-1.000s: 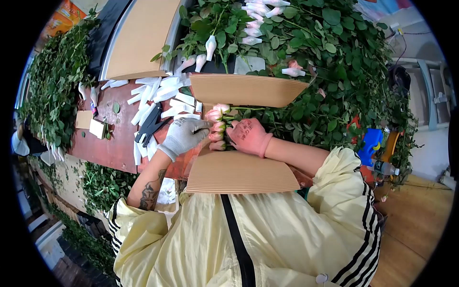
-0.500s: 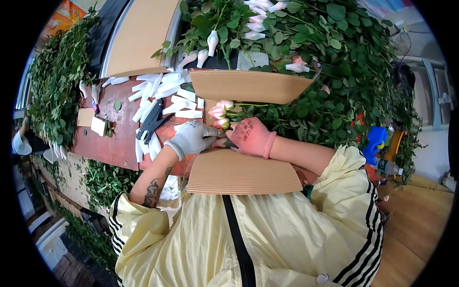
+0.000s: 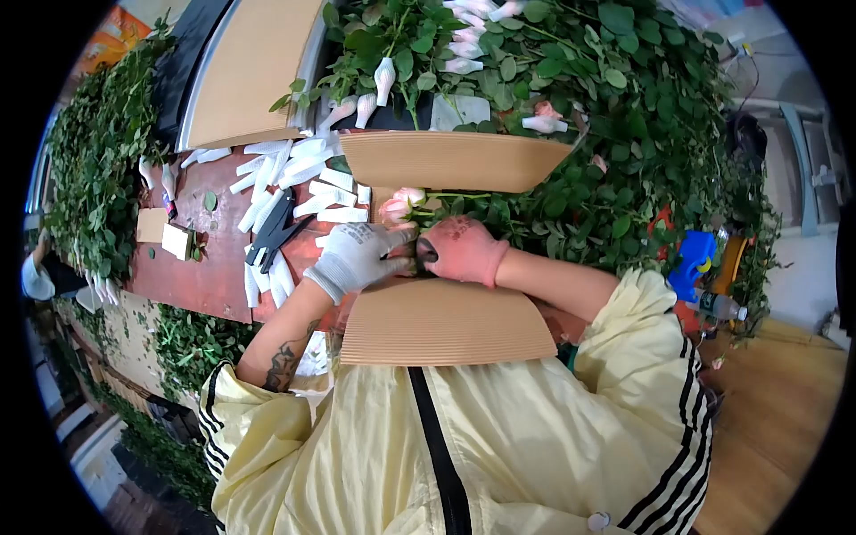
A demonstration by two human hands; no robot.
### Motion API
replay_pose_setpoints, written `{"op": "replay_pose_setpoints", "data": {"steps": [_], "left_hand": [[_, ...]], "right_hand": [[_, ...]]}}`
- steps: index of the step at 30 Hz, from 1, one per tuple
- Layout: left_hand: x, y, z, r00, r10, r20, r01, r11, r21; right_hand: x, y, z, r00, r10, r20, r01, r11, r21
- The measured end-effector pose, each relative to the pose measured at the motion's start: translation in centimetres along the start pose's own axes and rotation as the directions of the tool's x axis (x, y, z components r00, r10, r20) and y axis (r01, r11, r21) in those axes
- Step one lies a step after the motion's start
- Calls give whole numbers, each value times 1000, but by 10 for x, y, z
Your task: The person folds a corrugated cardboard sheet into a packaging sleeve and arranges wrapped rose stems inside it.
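Pink roses (image 3: pixel 401 205): one o'clock from my left grip (image 3: pixel 359 257), ten o'clock from my right grip (image 3: pixel 462 251). Both bent inward, undersides hidden; cannot tell whether either grasps anything.

Soft, fairly bright light fills the fisheye-warped view.

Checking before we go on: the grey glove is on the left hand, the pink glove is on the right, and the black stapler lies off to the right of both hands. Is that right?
Not quite: the head view shows the stapler to the left of both hands, among the white sleeves. The left hand wears grey and the right hand pink, as you said.
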State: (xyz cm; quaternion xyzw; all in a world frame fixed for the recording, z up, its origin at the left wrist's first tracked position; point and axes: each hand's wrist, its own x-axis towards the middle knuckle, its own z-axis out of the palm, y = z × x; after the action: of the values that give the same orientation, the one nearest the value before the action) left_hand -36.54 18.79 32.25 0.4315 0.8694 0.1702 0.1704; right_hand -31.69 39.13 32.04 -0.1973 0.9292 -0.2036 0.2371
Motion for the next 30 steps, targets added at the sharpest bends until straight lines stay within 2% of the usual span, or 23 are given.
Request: {"op": "replay_pose_setpoints", "data": {"steps": [1,3,4,5,7,9,11,12,13,15,16,18,19,21,22,24,25,27,28,30], "left_hand": [[0,0,3,1000,-11,-15,11,1000,-5],[0,1,5,972,-51,230,56,998,-15],[1,4,4,973,-54,226,59,998,-14],[3,7,1,969,-63,238,59,998,25],[4,6,0,968,-81,239,67,996,65],[0,3,7,986,-18,166,18,1000,1],[2,10,-5,979,-39,200,41,999,-9],[4,12,-9,970,-54,238,60,998,-19],[4,12,-8,971,-58,233,64,998,-22],[3,12,-5,977,-59,202,66,997,-27],[2,13,-3,977,-63,202,70,997,-28],[3,12,-3,963,-111,247,122,992,-31],[5,13,-4,963,-111,246,123,992,-30],[7,14,-7,915,-172,364,154,985,78],[7,14,-5,916,-171,364,153,985,77],[6,11,-1,932,-131,337,110,991,79],[6,12,-3,933,-127,336,105,991,83],[3,17,-5,931,-185,314,153,980,125],[2,17,-4,931,-183,317,149,981,128],[0,17,-2,943,-196,269,168,978,125]], "right_hand": [[0,0,-5,1000,-10,8,10,1000,-14],[-1,-3,-11,976,20,-219,-81,958,-276],[2,0,-4,966,-23,-256,-65,943,-327],[3,2,2,966,-26,-258,-63,942,-330],[7,4,6,994,-43,-105,-1,924,-383],[9,7,1,993,-53,-106,14,941,-339],[11,12,-6,996,-16,-93,-5,974,-226],[6,10,-7,970,-36,-241,-34,959,-280],[6,8,-10,970,-41,-238,-29,958,-285],[9,3,-12,927,-97,-363,-75,900,-429],[11,2,-11,927,-99,-361,-71,900,-430],[17,2,-8,981,43,-188,-119,904,-411],[20,3,-5,981,42,-188,-118,904,-411],[24,6,3,985,7,-173,-92,867,-490],[23,8,5,985,8,-172,-93,867,-490],[24,14,8,969,-132,-208,-22,795,-607],[28,21,13,968,-129,-214,-28,794,-607],[34,34,21,839,-271,-471,-12,857,-515],[31,29,16,839,-267,-474,-16,859,-512],[25,21,2,908,-244,-340,15,831,-556]]}}
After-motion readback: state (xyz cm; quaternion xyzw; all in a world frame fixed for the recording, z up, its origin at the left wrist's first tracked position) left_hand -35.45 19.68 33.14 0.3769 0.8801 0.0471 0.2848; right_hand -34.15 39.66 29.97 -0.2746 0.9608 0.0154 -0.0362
